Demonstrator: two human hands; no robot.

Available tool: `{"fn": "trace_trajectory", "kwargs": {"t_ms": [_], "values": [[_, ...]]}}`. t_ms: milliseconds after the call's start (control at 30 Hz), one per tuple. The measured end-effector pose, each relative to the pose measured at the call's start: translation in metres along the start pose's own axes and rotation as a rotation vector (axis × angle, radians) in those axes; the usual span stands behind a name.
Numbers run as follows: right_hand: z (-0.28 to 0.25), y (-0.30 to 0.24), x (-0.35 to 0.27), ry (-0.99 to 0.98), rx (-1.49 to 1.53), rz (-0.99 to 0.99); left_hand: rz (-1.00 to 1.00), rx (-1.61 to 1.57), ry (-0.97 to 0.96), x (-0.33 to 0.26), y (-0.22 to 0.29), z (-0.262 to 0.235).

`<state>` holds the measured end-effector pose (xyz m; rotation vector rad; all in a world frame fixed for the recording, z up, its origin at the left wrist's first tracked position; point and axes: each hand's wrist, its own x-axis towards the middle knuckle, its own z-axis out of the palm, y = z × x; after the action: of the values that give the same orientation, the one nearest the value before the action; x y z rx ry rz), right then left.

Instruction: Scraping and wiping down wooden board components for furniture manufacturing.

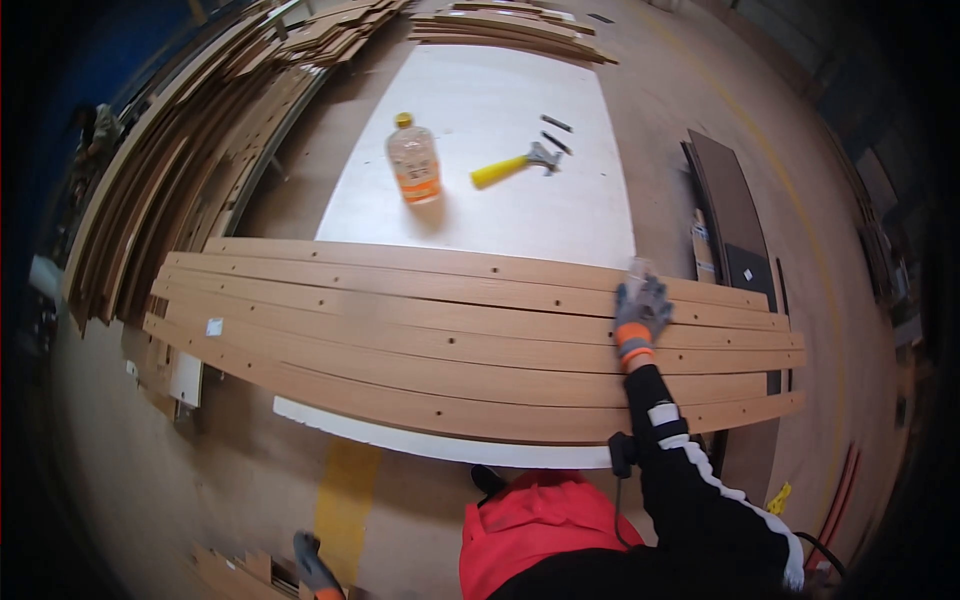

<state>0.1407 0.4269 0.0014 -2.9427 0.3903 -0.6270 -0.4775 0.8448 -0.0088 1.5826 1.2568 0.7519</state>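
Oak-coloured wooden boards (440, 340), long and drilled with small holes, lie side by side across the near end of a white worktable (480, 100) as I watch through the head camera. My right hand (640, 312), in a grey glove with an orange cuff, rests flat on the boards near their right end, fingers spread and gripping nothing; something small and pale shows just past the fingertips, too blurred to tell. My left hand (312, 566), gloved the same, hangs low at the picture's lower edge, well apart from the table, above some wood pieces on the floor; I cannot tell whether it is closed or loose. Farther back on the tabletop stand a clear plastic bottle (414, 160) with a yellow cap and, near it, a yellow-handled hammer (515, 165). More boards are stacked (200, 130) along the left.
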Motion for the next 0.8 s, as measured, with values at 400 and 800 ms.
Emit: {"fn": "trace_trajectory", "kwargs": {"t_ms": [400,800], "values": [[-0.007,-0.455,-0.228,-0.135,0.562,-0.961,-0.379,0.351,-0.490,-0.031,0.039,0.044],[0.032,-0.554,-0.158,-0.180,0.430,-0.980,-0.025,0.361,-0.591,0.224,0.071,0.160]]}}
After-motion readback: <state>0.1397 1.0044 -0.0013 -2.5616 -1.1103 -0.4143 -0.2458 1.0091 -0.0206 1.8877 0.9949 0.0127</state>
